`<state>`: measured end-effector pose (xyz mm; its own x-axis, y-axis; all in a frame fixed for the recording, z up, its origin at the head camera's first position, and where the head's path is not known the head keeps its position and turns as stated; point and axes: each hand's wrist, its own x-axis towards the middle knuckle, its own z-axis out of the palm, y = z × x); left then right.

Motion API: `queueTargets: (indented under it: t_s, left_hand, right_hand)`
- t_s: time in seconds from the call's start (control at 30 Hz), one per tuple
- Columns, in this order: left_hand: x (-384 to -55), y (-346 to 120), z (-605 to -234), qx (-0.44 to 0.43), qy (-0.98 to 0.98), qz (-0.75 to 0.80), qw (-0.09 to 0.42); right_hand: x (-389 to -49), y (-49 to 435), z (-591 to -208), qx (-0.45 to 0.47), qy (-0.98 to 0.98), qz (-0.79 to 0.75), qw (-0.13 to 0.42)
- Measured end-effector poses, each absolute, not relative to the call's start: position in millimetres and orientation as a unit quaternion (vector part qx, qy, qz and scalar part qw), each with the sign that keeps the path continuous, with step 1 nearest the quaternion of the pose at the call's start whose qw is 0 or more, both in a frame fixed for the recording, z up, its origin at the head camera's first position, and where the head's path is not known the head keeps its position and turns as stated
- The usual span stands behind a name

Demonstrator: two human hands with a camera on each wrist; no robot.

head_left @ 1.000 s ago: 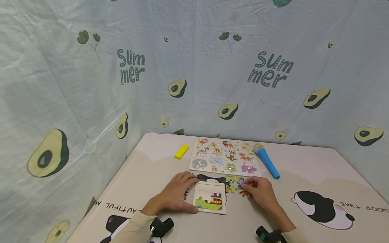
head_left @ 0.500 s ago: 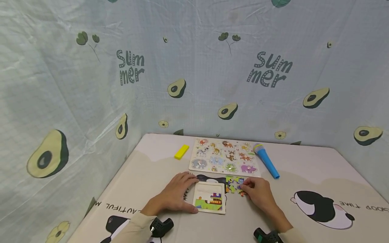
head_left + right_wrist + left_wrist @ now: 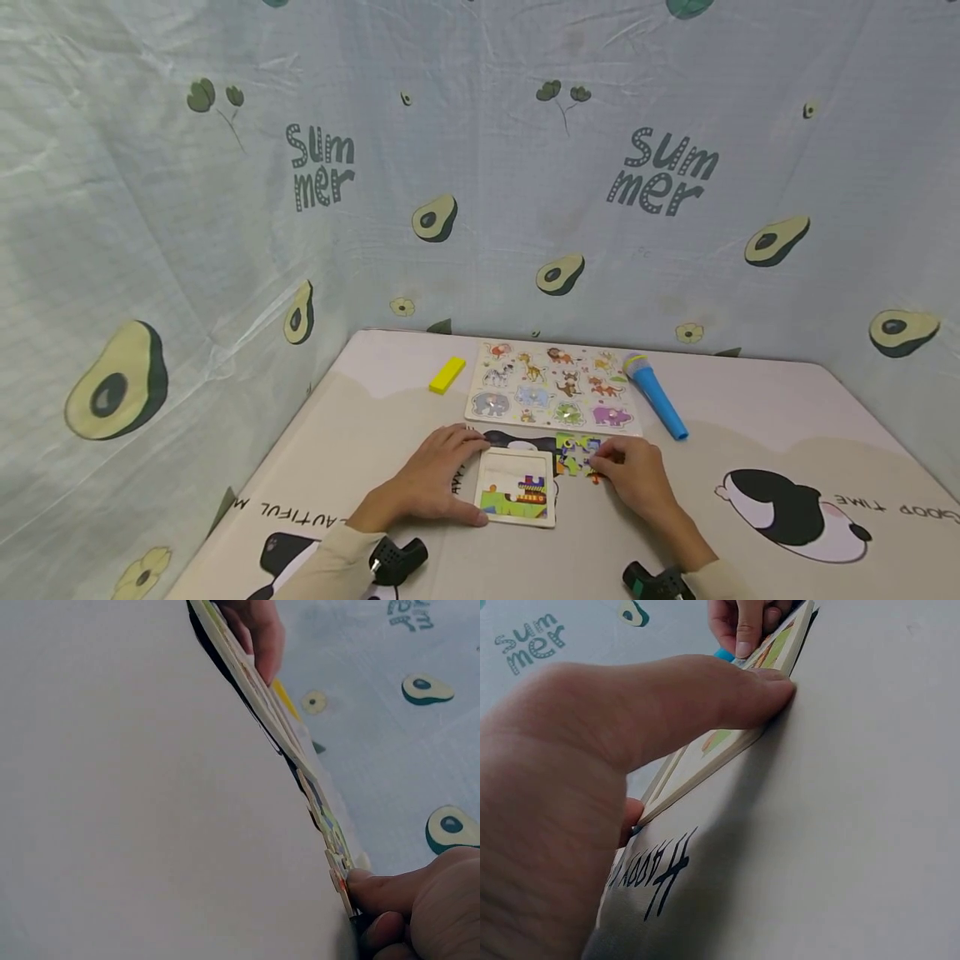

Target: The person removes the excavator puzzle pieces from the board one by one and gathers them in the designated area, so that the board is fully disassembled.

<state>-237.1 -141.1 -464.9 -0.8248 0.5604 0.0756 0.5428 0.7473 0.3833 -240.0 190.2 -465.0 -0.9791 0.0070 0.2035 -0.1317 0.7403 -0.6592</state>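
Observation:
A small square wooden jigsaw tray (image 3: 517, 463) lies on the table, its lower part filled with green and orange-red picture pieces. My left hand (image 3: 435, 473) holds the tray along its left side, thumb on the near corner and fingers at the far corner. In the left wrist view the thumb (image 3: 757, 697) presses on the tray's edge. Right of the tray lie several colourful loose jigsaw pieces (image 3: 570, 452), close together. My right hand (image 3: 636, 477) pinches a jigsaw piece at the right end of that cluster; its fingertips hide most of it.
Behind the tray lies a larger wooden animal puzzle board (image 3: 551, 385). A blue toy microphone (image 3: 660, 402) is at its right and a yellow block (image 3: 447, 375) at its left. A printed cloth (image 3: 480, 167) hangs behind the table (image 3: 750, 417).
The right hand has shifted slightly left along the loose pieces. The left hand and the tray stay where they were; the whole view has drifted a little.

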Motion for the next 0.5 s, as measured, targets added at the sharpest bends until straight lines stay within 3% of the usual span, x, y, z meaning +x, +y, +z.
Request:
queueTargets:
  t_s: [0.5]
  left_hand:
    - [-236.6, -140.9, -465.3, 0.294, 0.936, 0.191, 0.017]
  right_hand:
    - [-239.4, 191.9, -464.4, 0.057, -0.926, 0.358, 0.108]
